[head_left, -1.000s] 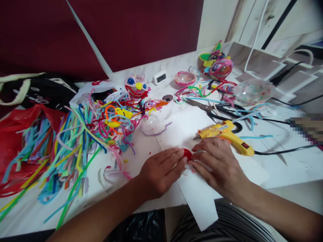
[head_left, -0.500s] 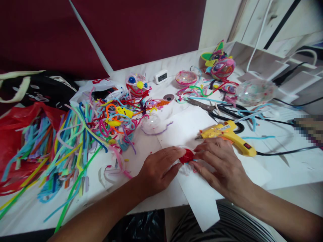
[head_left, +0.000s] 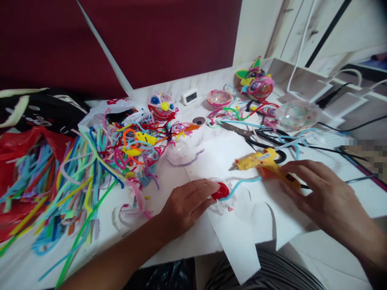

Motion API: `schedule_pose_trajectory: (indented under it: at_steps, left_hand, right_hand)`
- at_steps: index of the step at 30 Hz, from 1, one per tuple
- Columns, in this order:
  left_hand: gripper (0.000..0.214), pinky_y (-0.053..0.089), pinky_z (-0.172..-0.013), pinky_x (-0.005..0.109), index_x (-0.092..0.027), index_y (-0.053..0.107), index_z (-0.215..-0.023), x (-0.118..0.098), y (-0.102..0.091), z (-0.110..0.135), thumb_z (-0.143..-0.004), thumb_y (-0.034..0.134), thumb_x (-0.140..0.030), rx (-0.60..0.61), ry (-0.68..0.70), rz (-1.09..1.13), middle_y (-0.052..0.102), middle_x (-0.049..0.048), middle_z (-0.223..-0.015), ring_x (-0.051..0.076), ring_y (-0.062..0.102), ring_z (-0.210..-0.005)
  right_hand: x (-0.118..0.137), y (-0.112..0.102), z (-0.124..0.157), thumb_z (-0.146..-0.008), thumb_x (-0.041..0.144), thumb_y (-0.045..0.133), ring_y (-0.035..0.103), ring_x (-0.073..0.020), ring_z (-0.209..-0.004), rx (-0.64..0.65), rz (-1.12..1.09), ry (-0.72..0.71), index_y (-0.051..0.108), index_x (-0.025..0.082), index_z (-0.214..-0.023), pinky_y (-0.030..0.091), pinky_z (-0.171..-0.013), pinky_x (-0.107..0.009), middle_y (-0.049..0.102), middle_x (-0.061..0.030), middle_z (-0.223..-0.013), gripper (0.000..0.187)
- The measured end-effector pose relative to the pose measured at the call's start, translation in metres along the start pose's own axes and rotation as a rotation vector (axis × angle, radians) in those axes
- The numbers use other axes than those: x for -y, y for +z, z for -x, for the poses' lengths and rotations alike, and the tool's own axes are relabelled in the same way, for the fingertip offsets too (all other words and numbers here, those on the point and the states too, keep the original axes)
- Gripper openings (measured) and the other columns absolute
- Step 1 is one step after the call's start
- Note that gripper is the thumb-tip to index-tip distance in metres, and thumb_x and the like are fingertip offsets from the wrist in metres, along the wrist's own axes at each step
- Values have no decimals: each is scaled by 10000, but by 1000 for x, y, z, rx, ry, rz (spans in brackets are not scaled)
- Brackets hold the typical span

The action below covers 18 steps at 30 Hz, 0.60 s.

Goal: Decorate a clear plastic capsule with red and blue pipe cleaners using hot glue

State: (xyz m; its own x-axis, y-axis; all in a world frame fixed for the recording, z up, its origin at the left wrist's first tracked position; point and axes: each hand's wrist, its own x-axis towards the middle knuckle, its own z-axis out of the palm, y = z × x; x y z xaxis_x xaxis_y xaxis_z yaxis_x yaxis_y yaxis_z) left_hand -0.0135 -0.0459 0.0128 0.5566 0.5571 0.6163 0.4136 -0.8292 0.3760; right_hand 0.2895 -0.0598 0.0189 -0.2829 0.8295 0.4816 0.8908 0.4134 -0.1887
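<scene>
My left hand [head_left: 186, 203] lies on the white paper sheet [head_left: 242, 225], its fingertips pressed on a small clear piece with a red disc [head_left: 220, 191]. A light blue pipe cleaner [head_left: 242, 184] runs from that disc toward the right. My right hand [head_left: 320, 193] hovers over the handle of the yellow glue gun [head_left: 260, 160], fingers spread and curved, touching it or just above it. The gun's nozzle points left.
A big heap of coloured pipe cleaners [head_left: 90, 169] covers the left side beside a red bag [head_left: 18, 161]. Black-handled scissors [head_left: 256, 137], clear plastic half-spheres [head_left: 298, 114], decorated balls [head_left: 260, 86], a small white clock [head_left: 190, 97] and cables lie at the back.
My right hand has left the red disc and moved right to the glue gun's handle. The left hand stays on the disc, and the blue pipe cleaner now shows.
</scene>
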Motion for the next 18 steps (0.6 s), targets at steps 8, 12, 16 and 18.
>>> schedule_pose_trajectory:
  at_steps: [8,12,16,18]
  left_hand:
    - [298,578,-891,315,-151,579,-1149,0,3,0,-856,618,-192,-40,-29,3,696,66,-1069,158,653,-1013]
    - [299,571,-902,306,-142,582,-1147,1,3,1,-853,620,-180,-42,-31,22,697,69,-1066,154,650,-1017]
    - [303,566,-911,311,-150,574,-1159,2,3,2,-860,609,-180,-31,-41,32,697,59,-1072,155,644,-1030]
    - [312,560,-921,315,-151,567,-1171,2,3,3,-863,604,-180,-26,-41,32,694,58,-1083,156,640,-1040]
  right_hand:
    - [-38,9,-3,-833,445,587,630,-161,-602,298,-104,225,626,198,-994,478,-508,-267,693,-65,-819,298]
    - [-45,2,-14,-853,460,550,570,-121,-523,352,-251,272,643,195,-900,426,-442,-233,665,-47,-712,285]
    - [-48,-12,-15,-858,542,497,546,-113,-510,293,-351,355,633,173,-861,427,-432,-226,627,-52,-653,393]
    - [-48,-18,-12,-872,560,462,587,-128,-557,269,-404,361,643,177,-913,468,-463,-232,661,-81,-721,426]
